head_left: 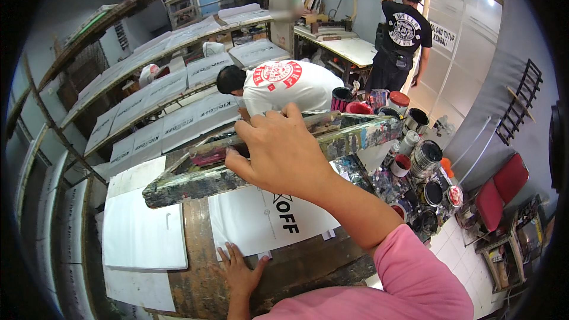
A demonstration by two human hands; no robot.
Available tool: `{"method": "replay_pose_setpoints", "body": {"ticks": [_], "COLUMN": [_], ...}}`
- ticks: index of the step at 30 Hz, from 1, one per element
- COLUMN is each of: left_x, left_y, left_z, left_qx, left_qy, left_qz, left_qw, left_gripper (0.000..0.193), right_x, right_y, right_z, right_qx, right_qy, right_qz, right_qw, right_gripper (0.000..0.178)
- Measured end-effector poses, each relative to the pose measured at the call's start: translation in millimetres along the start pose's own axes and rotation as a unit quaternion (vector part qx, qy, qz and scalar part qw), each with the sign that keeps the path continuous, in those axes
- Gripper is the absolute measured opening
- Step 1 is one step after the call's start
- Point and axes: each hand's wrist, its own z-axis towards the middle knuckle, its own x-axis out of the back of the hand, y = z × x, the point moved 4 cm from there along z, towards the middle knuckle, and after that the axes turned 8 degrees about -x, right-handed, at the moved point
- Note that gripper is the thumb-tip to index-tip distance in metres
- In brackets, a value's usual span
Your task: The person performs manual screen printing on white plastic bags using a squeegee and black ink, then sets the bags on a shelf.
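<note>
My right hand [281,151] grips the near bar of a paint-stained screen-printing frame [189,185], its fingers curled over the bar. The frame is raised above a worn wooden board [195,284]. A wooden bar inside the frame, perhaps a squeegee, is partly hidden by this hand. Below lies a white sheet [240,225] with black print, its far part covered by the frame. My left hand [240,272] rests with spread fingers at the near left corner of the sheet, holding nothing. To its left is a stack of blank white sheets [148,237].
Paint cans [425,157] and jars crowd the right side. Racks on the left carry rows of printed white sheets [178,124]. One person in a white shirt [290,86] bends beyond the frame; another in black [406,35] stands near the door. A red chair [504,189] stands at right.
</note>
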Motion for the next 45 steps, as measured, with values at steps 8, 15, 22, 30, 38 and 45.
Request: {"method": "replay_pose_setpoints", "body": {"ticks": [8, 15, 22, 30, 38, 45], "left_x": [88, 102, 124, 139, 163, 38], "left_y": [39, 9, -106, -282, -395, -62], "left_z": [57, 50, 19, -27, -31, 40], "left_qx": [-0.158, -0.103, 0.028, 0.069, 0.337, -0.157], "left_qy": [0.318, 0.410, 0.427, 0.478, 0.345, 0.126], "left_qz": [-0.211, -0.254, -0.298, -0.163, 0.161, -0.058], "left_qw": [0.911, 0.870, 0.853, 0.860, 0.861, 0.978], "left_gripper": [0.058, 0.041, 0.049, 0.053, 0.081, 0.083], "right_x": [6, -6, 1, -5, -9, 12], "right_y": [5, 2, 5, -1, 5, 1], "right_z": [18, 12, 31, 21, 20, 26], "right_qx": [-0.011, -0.006, -0.031, -0.011, 0.013, -0.005], "right_qy": [-0.026, -0.017, -0.040, -0.008, 0.038, -0.091], "right_qz": [-0.001, 0.005, -0.024, -0.011, -0.019, 0.039], "right_qw": [1.000, 1.000, 0.998, 1.000, 0.999, 0.995], "right_gripper": [0.046, 0.048, 0.051, 0.048, 0.041, 0.051]}}
